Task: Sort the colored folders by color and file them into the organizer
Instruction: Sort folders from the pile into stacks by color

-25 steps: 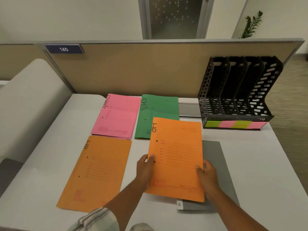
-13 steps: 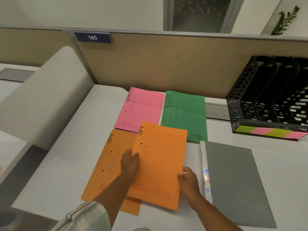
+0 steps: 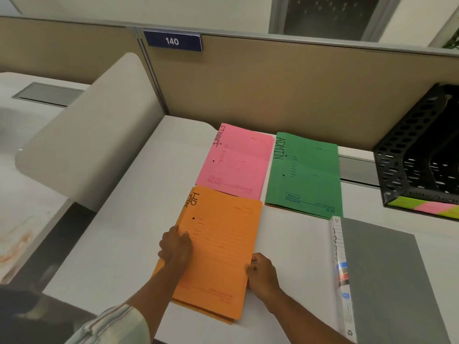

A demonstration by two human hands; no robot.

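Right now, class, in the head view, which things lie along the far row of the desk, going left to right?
Pink paper folder marked FINANCE → green paper folder marked ADMIN → black perforated plastic organizer.

A white worktop fills the middle of the view. At five o'clock a grey binder lies flat on it, its white labelled spine turned toward nine o'clock. A tan partition panel stands along the far edge, carrying a blue plate marked "140" at eleven o'clock. A rounded grey divider rises at nine o'clock, with a neighbouring white desk beyond it.
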